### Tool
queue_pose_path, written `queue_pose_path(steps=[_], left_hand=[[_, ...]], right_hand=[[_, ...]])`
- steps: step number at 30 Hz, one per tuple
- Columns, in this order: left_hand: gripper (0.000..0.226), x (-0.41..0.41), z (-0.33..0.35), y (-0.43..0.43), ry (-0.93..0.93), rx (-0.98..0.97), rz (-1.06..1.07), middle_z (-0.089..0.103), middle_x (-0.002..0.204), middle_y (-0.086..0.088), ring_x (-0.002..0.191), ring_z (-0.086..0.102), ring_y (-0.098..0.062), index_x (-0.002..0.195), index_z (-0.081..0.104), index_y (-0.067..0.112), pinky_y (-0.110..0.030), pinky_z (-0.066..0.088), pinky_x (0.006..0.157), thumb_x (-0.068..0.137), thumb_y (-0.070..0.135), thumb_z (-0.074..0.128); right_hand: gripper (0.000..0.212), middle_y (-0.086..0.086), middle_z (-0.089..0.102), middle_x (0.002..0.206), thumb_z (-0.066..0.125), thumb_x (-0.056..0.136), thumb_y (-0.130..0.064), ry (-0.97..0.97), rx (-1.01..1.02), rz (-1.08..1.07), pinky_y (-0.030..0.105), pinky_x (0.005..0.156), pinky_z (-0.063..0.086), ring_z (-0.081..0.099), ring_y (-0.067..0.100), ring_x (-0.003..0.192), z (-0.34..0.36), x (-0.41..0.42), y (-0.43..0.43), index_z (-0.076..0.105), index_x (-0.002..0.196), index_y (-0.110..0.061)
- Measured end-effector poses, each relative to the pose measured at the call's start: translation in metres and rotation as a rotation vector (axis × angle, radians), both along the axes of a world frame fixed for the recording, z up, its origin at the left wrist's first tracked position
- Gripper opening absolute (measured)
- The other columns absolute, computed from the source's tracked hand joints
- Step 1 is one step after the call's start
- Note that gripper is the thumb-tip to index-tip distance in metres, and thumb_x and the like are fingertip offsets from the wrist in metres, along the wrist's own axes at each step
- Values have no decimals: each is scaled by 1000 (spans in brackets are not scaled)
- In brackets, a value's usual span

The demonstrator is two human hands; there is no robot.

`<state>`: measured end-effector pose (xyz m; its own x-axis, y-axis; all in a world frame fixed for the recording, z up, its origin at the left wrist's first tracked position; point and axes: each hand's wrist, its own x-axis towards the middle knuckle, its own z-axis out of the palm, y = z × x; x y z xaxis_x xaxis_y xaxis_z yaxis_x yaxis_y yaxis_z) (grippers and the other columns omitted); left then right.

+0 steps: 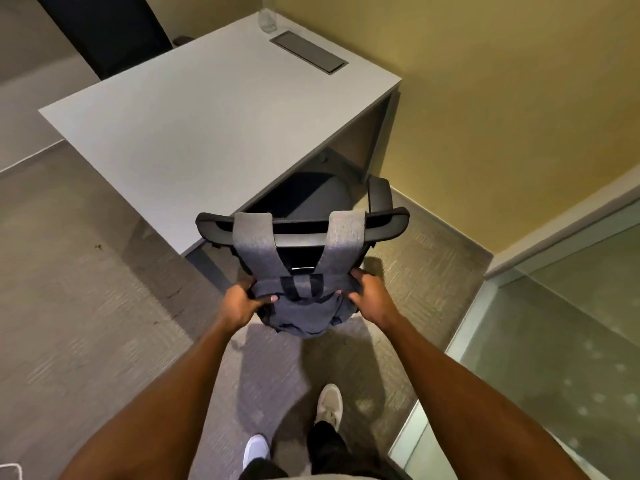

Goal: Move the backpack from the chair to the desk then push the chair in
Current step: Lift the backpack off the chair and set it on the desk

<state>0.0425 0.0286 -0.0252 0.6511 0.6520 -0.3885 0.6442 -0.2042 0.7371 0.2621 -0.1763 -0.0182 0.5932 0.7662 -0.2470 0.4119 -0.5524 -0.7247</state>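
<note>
A grey-blue backpack hangs behind the backrest of a black office chair, its two grey straps looped over the backrest's top edge. My left hand grips the pack's left side and my right hand grips its right side, both at its upper part. The chair's seat sits partly under the white desk, which stands in the room's corner. The lower part of the chair is hidden by the pack and the backrest.
A glass stands at the desk's far corner beside a grey cable hatch. A dark panel stands beyond the desk. Yellow walls close the right side, a glass partition is at the lower right. My feet stand on carpet.
</note>
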Motion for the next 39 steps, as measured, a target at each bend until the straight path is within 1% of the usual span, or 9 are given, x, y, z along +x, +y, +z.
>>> queue_pose_path(steps=[3,10,15,18,20,24,30,32,39], left_hand=[[32,-2,1,7,25,40,-32,69,104,-3,94,67,-22,113,67,13,-17,47,70,89,30,80],[16,-6,6,19,60,158,-156,68,89,-4,78,69,-20,98,71,12,-21,48,66,95,28,73],[7,-13,14,21,54,209,-178,66,85,3,73,62,-1,102,72,11,-14,46,65,98,16,69],[13,-20,22,23,53,274,-206,69,76,-4,65,66,-11,84,68,14,-21,51,59,96,14,72],[21,-25,25,26,23,311,-216,67,72,-10,62,64,-20,75,65,13,-27,47,57,94,13,75],[30,-37,35,31,-91,332,-239,56,60,-5,48,41,-8,65,62,5,-23,33,52,90,11,79],[19,-48,58,30,-362,171,-118,69,61,1,53,58,-7,78,78,13,-32,48,49,86,30,80],[4,-48,77,22,-473,119,-70,70,62,14,56,57,2,81,82,20,-22,47,49,84,20,86],[38,-47,127,5,-678,-30,57,80,78,-17,72,71,-18,88,85,15,-38,58,62,72,49,81]], right_hand=[[35,8,74,124,68,91,-13,19,21,-29,45,98,55,69,24,116,-9,1,1,67,126,-13],[25,23,73,115,64,93,5,-12,-34,-33,14,77,46,68,32,109,-2,-2,5,70,117,5],[12,12,76,96,70,91,-6,-117,-22,-43,29,68,42,69,21,89,1,-6,5,73,100,1],[9,14,67,77,70,89,-3,-170,21,-49,29,62,36,52,16,69,15,-12,0,68,85,4],[6,14,67,73,69,87,-2,-152,54,-19,32,63,37,50,13,64,24,-14,-4,68,83,3],[18,5,73,79,64,85,-18,-133,123,46,36,67,48,61,12,71,47,-19,-10,74,92,-6],[45,12,71,76,59,82,-48,-119,245,95,50,70,53,67,29,74,90,-20,-14,73,85,-5],[46,9,73,77,62,81,-51,-112,257,103,50,70,54,68,27,74,106,-20,-12,75,86,-7],[22,1,79,100,80,88,-23,7,266,159,42,90,59,74,15,97,150,-8,-9,78,108,-13]])
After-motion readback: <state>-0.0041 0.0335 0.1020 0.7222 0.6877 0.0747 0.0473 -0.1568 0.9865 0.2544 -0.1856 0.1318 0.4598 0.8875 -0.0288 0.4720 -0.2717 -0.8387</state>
